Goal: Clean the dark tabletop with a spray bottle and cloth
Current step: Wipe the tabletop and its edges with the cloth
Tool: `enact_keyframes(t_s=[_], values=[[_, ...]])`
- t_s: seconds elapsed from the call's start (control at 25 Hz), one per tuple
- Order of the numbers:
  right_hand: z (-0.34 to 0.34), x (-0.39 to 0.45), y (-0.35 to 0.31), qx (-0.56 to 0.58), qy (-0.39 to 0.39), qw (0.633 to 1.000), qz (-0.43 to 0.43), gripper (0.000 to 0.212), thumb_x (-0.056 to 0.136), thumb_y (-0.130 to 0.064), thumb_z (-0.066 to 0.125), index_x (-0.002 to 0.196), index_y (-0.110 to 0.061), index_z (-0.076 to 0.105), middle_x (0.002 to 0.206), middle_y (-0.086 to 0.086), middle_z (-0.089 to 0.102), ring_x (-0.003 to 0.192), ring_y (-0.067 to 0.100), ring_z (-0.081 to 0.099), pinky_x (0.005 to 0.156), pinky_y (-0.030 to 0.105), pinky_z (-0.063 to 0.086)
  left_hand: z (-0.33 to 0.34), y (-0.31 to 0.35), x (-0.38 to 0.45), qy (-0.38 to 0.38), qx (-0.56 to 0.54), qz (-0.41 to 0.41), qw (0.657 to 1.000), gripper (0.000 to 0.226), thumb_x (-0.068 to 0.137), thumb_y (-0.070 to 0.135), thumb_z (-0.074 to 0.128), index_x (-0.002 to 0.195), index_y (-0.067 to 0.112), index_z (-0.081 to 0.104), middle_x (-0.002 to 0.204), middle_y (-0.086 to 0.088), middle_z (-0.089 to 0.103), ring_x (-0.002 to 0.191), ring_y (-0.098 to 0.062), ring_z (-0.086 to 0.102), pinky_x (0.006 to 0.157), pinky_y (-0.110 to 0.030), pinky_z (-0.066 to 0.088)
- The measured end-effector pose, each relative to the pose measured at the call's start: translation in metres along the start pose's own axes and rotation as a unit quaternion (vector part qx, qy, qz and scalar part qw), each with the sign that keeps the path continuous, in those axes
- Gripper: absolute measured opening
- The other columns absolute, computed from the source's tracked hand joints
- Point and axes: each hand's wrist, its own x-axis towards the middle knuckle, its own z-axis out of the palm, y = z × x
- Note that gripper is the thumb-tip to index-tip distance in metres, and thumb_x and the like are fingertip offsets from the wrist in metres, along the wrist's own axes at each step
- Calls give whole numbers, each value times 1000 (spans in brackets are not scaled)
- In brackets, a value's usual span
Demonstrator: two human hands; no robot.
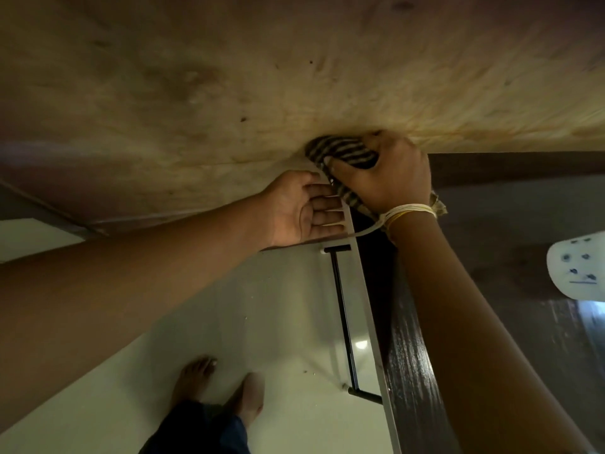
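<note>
In the head view, the striped cloth (pixel 343 155) sits just right of the frame's centre, bunched up under the right hand (pixel 389 175). The fingers of that hand curl over the bundle and the thumb pinches it from the near side, so the cloth is firmly gripped and pressed against the pale, stained wooden surface (pixel 196 93) that fills the upper half of the frame. A tail of the cloth runs back under the palm and shows again beside the wrist, where a band of pale thread (pixel 411 211) is wound.

The right forearm comes in from the lower right corner and rises steeply to the hand. The left forearm crosses from the left edge toward the centre. The left hand (pixel 304 211) lies palm toward the camera, fingers straight and side by side, holding nothing; its fingertips touch the pale metal edge strip (pixel 363 290) of the dark tabletop (pixel 510 224), just beside the cloth and the right thumb.

The dark tabletop occupies the right side of the frame, below the wooden surface, with glare in its lower right part. One white object with dark markings (pixel 576 267) lies at the right edge. A black bar (pixel 343 319) runs under the table edge. Two bare feet (pixel 222 391) stand on the pale floor (pixel 278 290) at the bottom centre. Counted: one cloth, two hands.
</note>
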Motion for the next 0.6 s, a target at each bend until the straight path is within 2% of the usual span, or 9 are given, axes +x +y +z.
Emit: enact_keyframes(t_s=[0.12,0.2,0.32,0.4,0.44,0.52,0.56,0.6], values=[[5,3,-1,-5,40,998,51,63,70,-71,55,102,-20,74,92,9,71,96,33,63,93,44,46,-1,8,-11,-15,16,3,1000,33,102,26,40,111,4,62,100,-13,71,96,-28,68,83,-43,57],[5,1,-2,17,48,998,46,61,75,-69,53,100,-18,73,90,10,72,93,33,64,87,42,49,-2,10,-17,-23,24,-1,999,30,101,23,41,107,3,63,97,-12,73,89,-25,71,80,-40,59],[2,-6,5,92,73,992,44,46,84,-54,61,107,-14,69,98,10,73,93,32,66,78,39,54,-5,7,-22,-33,20,-4,999,33,103,21,40,114,2,63,105,-13,73,92,-25,72,82,-38,59],[-1,-9,18,130,123,979,95,46,83,-45,65,115,-12,60,106,9,70,99,32,64,82,39,53,-9,5,-24,-43,14,-5,999,35,103,21,39,119,0,62,113,-14,71,98,-25,71,84,-37,58],[-3,-8,24,124,151,970,142,51,82,-46,66,118,-12,54,112,9,67,105,33,61,88,42,51,-10,4,-25,-45,11,-4,999,35,103,21,38,118,0,62,116,-14,71,100,-25,70,85,-37,58],[-1,-6,34,12,180,959,221,55,82,-51,62,121,-13,50,125,11,56,119,35,50,99,50,41,-13,3,-27,-44,9,3,999,36,103,22,37,115,1,64,116,-14,71,101,-25,70,88,-37,56],[0,-5,36,-36,178,960,212,51,85,-50,59,120,-14,54,126,12,54,121,36,47,101,50,38,-13,3,-27,-39,8,5,999,36,103,22,37,112,1,65,113,-14,72,100,-25,70,88,-37,55],[1,-4,37,-44,169,971,164,44,88,-46,56,117,-13,58,122,12,57,118,36,50,98,47,39,-12,2,-27,-30,4,5,1000,37,104,23,36,109,1,66,110,-14,73,97,-25,71,88,-37,55]])
